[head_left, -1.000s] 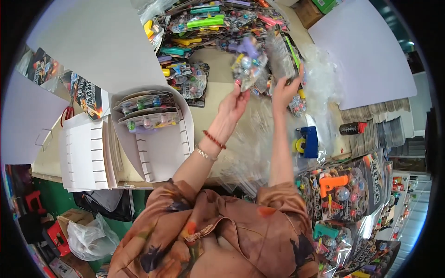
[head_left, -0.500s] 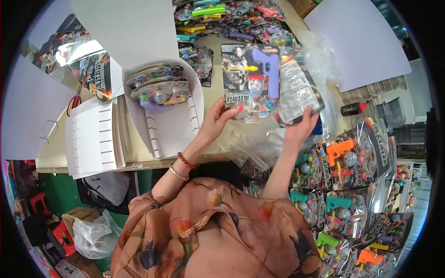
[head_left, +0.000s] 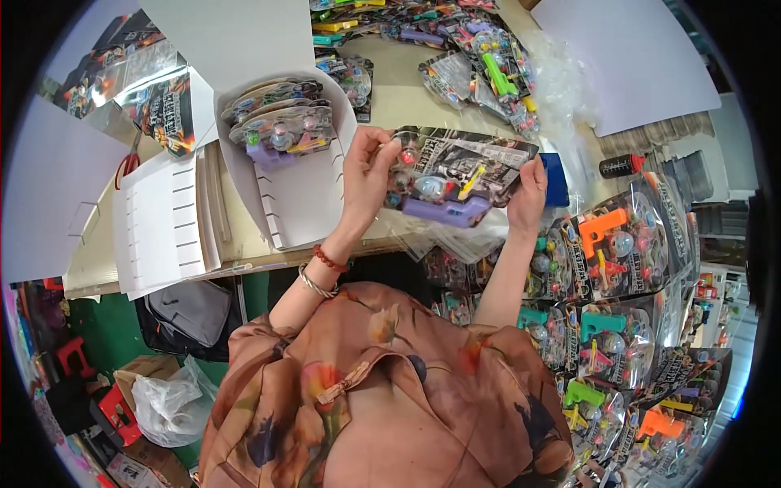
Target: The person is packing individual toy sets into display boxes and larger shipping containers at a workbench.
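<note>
Between my two hands a carded toy gun pack [head_left: 465, 172] is stretched sideways, its lilac gun along the lower edge and small coloured balls under clear plastic. My left hand [head_left: 368, 169] pinches the end with the balls. At the opposite end, my right hand [head_left: 527, 192] has its fingers closed on the card. To the left stands an open white carton [head_left: 350, 150] with several similar packs [head_left: 281, 122] upright in its far part. Its near part shows a bare white bottom.
Loose toy packs [head_left: 407, 28] heap at the table's far side. White folded cartons [head_left: 167, 224] and red-handled scissors [head_left: 128, 167] lie left. A black bottle with red cap [head_left: 621, 166] and a blue object [head_left: 556, 180] are right. Bagged packs [head_left: 610, 325] stack beside my right arm.
The pack has turned sideways and come nearer, with both hands now on it. The second pack my right hand held is no longer there. More packs lie at the far middle.
</note>
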